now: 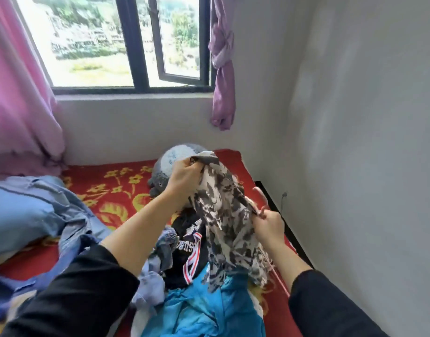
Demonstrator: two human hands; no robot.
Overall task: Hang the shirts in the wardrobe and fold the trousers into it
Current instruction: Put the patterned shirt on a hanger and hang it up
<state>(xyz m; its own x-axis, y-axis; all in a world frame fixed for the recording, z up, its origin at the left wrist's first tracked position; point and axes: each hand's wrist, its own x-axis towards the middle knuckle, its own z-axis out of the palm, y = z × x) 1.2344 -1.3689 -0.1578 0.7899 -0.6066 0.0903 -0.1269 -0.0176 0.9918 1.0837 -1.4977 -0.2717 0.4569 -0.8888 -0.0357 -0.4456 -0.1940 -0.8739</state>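
Observation:
A grey-and-white patterned shirt (pixel 227 222) hangs in the air above a heap of clothes on the bed. My left hand (pixel 184 177) grips its top edge, held high. My right hand (pixel 268 223) holds a pink hanger (pixel 260 194), whose hook sticks up beside the shirt and whose arm runs down under the cloth. Below lie a black garment with red-white striped trim (pixel 188 242), a turquoise garment (pixel 204 305) and pale blue-grey pieces (pixel 150 283). The wardrobe is out of view.
The bed has a red cover with yellow flowers (pixel 116 190). A grey plush toy (pixel 165 171) lies by the window wall. Blue bedding and denim (pixel 31 210) pile up at the left. White walls close in behind and on the right; pink curtains (pixel 17 98) hang by the window.

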